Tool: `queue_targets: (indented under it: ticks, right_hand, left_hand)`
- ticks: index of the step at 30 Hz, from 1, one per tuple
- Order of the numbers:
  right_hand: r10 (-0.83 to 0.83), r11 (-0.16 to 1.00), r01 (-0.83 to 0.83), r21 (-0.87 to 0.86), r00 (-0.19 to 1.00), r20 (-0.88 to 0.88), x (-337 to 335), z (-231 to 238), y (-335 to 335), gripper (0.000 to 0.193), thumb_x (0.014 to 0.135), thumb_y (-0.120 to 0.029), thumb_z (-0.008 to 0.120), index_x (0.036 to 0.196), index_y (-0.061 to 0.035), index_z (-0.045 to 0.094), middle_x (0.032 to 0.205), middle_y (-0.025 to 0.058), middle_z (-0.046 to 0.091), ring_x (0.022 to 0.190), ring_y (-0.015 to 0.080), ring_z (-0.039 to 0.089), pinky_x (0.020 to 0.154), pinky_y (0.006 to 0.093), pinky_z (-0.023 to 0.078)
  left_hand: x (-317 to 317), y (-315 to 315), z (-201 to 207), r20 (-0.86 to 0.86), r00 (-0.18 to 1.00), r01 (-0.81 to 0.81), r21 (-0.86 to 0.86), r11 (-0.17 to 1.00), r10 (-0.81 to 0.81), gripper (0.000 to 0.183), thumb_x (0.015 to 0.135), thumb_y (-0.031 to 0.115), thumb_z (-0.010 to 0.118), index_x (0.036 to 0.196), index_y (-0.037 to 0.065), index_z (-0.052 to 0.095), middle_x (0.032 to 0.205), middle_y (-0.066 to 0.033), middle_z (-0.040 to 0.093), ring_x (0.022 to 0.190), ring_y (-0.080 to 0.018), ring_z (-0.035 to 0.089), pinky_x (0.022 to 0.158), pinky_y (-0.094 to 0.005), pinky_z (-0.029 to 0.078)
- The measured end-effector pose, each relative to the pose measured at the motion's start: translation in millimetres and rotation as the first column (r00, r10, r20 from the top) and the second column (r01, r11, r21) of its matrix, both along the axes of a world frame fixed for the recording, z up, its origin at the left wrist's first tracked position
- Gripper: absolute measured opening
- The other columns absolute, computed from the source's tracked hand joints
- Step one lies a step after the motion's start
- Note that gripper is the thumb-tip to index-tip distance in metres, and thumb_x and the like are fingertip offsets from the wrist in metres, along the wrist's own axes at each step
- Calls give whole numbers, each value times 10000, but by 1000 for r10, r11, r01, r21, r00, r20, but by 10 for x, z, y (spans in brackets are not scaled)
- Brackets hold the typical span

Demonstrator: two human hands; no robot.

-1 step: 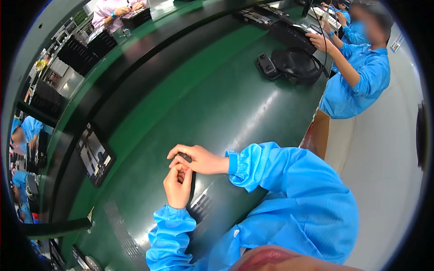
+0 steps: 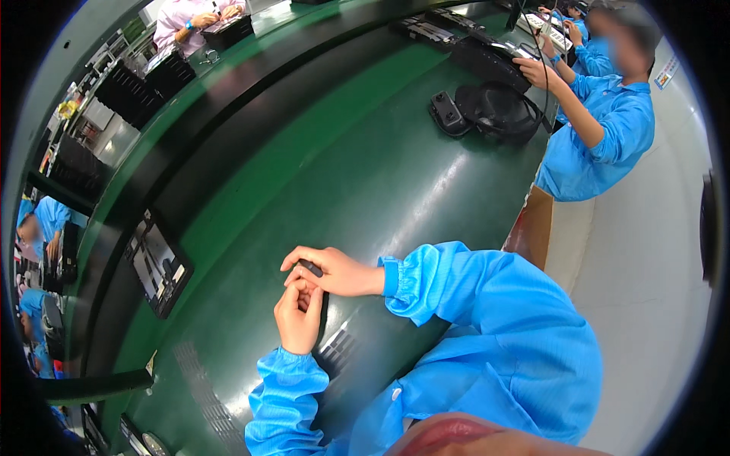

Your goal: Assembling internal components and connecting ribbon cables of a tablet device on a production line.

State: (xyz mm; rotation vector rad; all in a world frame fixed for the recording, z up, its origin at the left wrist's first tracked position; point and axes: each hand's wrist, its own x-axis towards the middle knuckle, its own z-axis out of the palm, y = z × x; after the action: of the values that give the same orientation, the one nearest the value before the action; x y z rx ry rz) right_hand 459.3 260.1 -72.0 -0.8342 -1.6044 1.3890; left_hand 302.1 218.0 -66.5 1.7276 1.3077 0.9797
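My right hand (image 2: pixel 341 272) reaches in from the right, low over the green tabletop. Its fingers are bent around a small black piece (image 2: pixel 310 267), part of which shows between the index finger and the others. Just below it, my left hand (image 2: pixel 297 319) is closed, with fingers curled and thumb raised against them. The fingertips of both hands meet, and whatever the left fingers pinch is hidden. A dark narrow edge shows beside the left thumb; whether it is an object or a shadow is unclear.
Left of my hands, a flat black-framed device (image 2: pixel 160 264) lies on the green table (image 2: pixel 365 190). At the far right are a small black box (image 2: pixel 449 112) and a round black strapped item (image 2: pixel 498 110). A co-worker (image 2: pixel 601 125) sits beyond a cardboard box (image 2: pixel 538 224).
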Motion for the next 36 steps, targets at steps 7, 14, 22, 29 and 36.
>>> queue_targets:
  ticks: [7,14,22,29,36]
  right_hand:
    - [-18,1000,18,23,1000,2,39,-49,41,199,979,-163,543,1152,-72,585,877,103,710,801,212,695,716,342,534]
    - [-44,991,39,127,999,32,113,-99,76,272,948,-259,626,1141,-71,594,842,78,713,730,181,684,666,319,524]
    - [26,998,-33,53,992,127,194,-31,96,297,921,-252,660,1147,-72,593,859,76,711,772,190,694,694,312,531]
    - [64,994,-78,82,986,155,267,-66,128,331,866,-169,656,1175,-74,586,946,83,700,827,184,693,725,306,536]
    - [86,992,-99,77,983,161,312,-104,159,358,830,-135,631,1179,-71,581,1002,105,698,900,237,703,789,334,545]
  left_hand:
    - [48,10,-55,-10,1000,26,36,999,-26,89,855,2,689,856,8,600,714,21,569,621,-45,476,571,-205,399]
    - [146,60,-24,-69,998,18,96,995,-11,458,821,-28,703,1264,27,599,813,2,590,655,-73,507,596,-227,441]
    - [95,93,-149,-8,1000,18,18,1000,-18,306,829,-30,706,1125,17,644,891,-54,684,642,-90,588,593,-246,494]
    - [184,117,-130,24,1000,8,81,997,-10,267,830,-43,675,1089,5,637,790,-11,642,615,-51,525,574,-217,446]
    - [211,136,-141,1,1000,31,48,998,-31,228,816,-52,680,1030,13,639,809,-15,635,628,-57,516,572,-224,435]
